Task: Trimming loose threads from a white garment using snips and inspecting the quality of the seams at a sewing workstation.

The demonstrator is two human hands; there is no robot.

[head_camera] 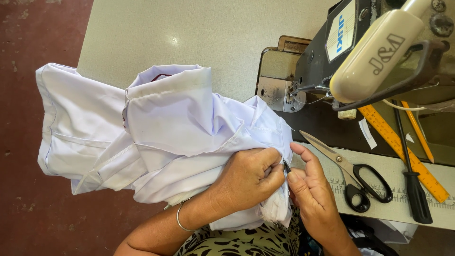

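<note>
Both hands pinch the white shirt [180,137] edge just left of the scissors [353,173]: left hand [249,178] gripping cloth, right hand [310,187] holding a small dark tool [286,166]. A slip could probably nick fabric or finger.

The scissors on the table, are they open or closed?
Closed. The scissors lie flat on the table, both blades together in one point, black handles side by side.

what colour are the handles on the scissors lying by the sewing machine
Black. The scissors have black handles and bare metal blades, seen best in the head view.
</note>
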